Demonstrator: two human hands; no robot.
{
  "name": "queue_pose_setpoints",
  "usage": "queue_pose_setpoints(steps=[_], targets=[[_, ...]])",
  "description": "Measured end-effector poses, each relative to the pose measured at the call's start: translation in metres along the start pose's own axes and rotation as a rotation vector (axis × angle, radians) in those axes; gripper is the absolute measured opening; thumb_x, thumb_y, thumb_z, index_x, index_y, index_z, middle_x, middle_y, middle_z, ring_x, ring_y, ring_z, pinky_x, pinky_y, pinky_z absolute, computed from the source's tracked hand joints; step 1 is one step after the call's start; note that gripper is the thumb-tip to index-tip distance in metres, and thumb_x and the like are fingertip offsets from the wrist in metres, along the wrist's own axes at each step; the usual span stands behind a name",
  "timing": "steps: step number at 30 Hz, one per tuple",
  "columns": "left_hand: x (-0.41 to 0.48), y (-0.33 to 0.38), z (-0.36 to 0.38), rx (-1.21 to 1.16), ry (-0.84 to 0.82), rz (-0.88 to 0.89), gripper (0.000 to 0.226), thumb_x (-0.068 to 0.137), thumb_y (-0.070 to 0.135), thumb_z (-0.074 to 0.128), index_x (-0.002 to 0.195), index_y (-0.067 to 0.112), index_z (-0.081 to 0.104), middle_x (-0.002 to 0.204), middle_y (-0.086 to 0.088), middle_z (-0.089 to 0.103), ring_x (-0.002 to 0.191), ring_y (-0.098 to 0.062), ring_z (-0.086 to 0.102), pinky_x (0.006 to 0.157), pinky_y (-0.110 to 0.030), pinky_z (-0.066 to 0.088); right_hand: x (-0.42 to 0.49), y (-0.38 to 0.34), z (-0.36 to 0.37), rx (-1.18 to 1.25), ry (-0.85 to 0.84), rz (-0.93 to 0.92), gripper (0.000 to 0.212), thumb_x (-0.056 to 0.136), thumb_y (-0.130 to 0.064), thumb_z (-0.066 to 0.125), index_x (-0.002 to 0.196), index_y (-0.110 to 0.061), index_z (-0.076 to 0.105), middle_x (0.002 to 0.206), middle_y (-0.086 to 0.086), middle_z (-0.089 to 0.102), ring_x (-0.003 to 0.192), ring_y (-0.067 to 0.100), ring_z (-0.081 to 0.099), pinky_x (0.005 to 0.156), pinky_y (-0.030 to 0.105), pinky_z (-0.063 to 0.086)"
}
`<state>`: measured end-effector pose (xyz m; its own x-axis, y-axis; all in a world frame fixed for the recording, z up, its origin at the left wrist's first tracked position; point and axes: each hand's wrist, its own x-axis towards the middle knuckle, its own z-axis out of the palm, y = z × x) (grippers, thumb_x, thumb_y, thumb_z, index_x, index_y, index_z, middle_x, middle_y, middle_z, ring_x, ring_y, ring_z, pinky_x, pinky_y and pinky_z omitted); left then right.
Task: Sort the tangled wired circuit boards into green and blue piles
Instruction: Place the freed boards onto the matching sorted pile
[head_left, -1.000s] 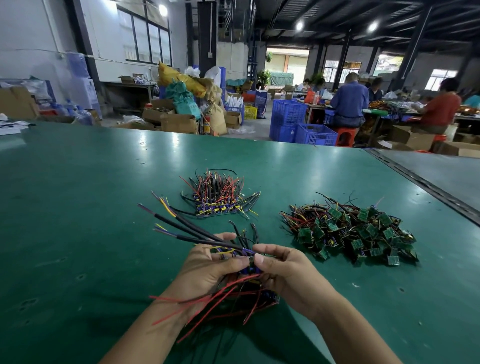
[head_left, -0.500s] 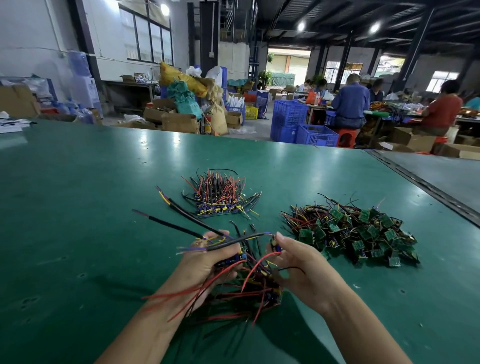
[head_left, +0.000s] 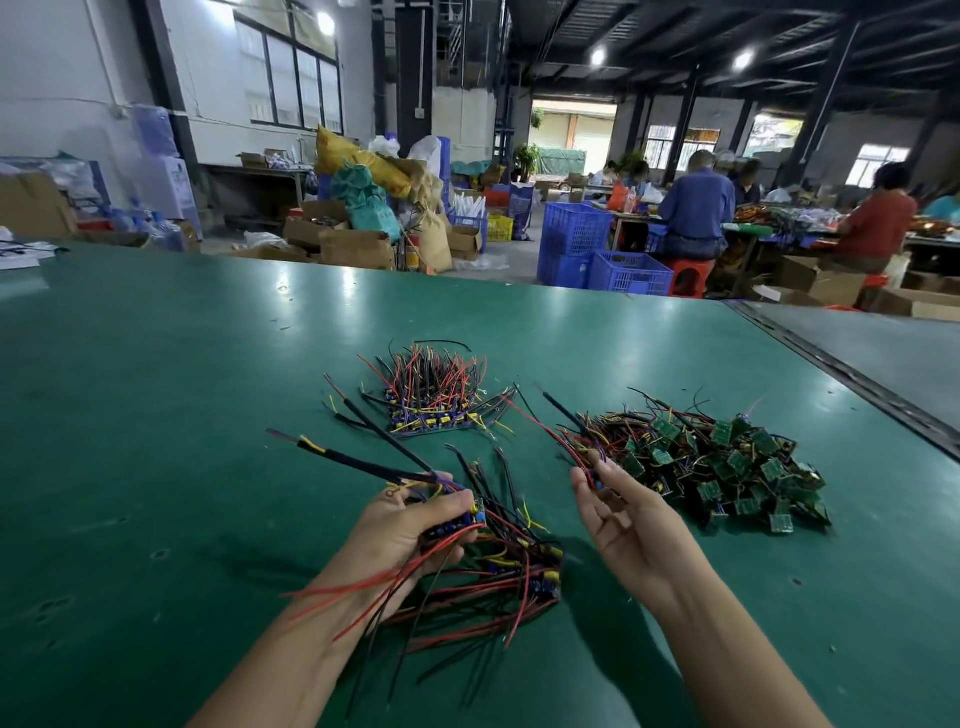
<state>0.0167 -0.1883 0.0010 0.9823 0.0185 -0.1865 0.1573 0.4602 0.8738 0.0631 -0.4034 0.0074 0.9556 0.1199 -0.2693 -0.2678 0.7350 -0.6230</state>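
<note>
Head view: bundle of wired boards (head_left: 457, 519) being gripped in left hand (head_left: 400, 530), fingers curled round it, thumb on top. Black sleeved leads being fanned up-left past fingertips; red wires being draped across wrist. Tangled heap (head_left: 509, 577) being rested on green table (head_left: 156, 415), just under and right of that hand. Right hand (head_left: 628, 525) being held palm up beside green pile (head_left: 727, 467). Single wired piece (head_left: 574, 457) being pinched between thumb and forefinger tips, other fingers loosely curled; board colour cannot be told. Blue pile (head_left: 431, 400) being seen farther back, apart from both hands.
</note>
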Motion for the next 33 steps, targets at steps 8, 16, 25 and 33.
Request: queue_pose_setpoints(steps=[8,16,25,33], targets=[[0.002,-0.002,-0.002,0.018,0.009,-0.001,0.037,0.057,0.011,0.079,0.091,0.006,0.065,0.071,-0.014,0.07,0.05,-0.021,0.066,0.038,-0.023,0.051,0.016,-0.042,0.009,-0.331,0.012,-0.433,0.016,0.095,-0.009,0.057,0.102,-0.003,0.071,0.1,0.016,0.072,0.096,0.026,0.071,0.079,0.029,0.06],[0.002,-0.002,-0.003,0.062,-0.03,-0.041,0.037,0.058,0.019,0.079,0.085,0.013,0.054,0.07,-0.009,0.069,0.049,-0.023,0.066,0.04,-0.024,0.051,0.052,-0.098,-0.025,-1.62,0.458,-1.17,0.025,0.093,-0.019,0.064,0.111,-0.004,0.071,0.099,0.017,0.074,0.086,0.028,0.068,0.084,0.025,0.04],[0.004,-0.002,-0.004,0.038,-0.081,-0.065,0.033,0.061,0.013,0.077,0.083,0.012,0.053,0.063,-0.009,0.064,0.049,-0.021,0.064,0.042,-0.022,0.052,0.052,-0.088,-0.033,-2.139,0.448,-0.829,0.037,0.102,-0.038,0.04,0.111,-0.015,0.067,0.118,0.009,0.066,0.121,0.029,0.053,0.107,0.05,0.031],[0.003,-0.003,-0.004,0.071,-0.085,-0.042,0.046,0.066,0.006,0.076,0.108,0.001,0.059,0.082,-0.016,0.069,0.059,-0.024,0.067,0.049,-0.025,0.054,-0.023,0.013,0.027,-1.209,-0.14,-0.403,0.019,0.088,-0.037,0.065,0.088,-0.018,0.07,0.07,-0.001,0.07,0.064,0.017,0.067,0.057,0.036,0.058]])
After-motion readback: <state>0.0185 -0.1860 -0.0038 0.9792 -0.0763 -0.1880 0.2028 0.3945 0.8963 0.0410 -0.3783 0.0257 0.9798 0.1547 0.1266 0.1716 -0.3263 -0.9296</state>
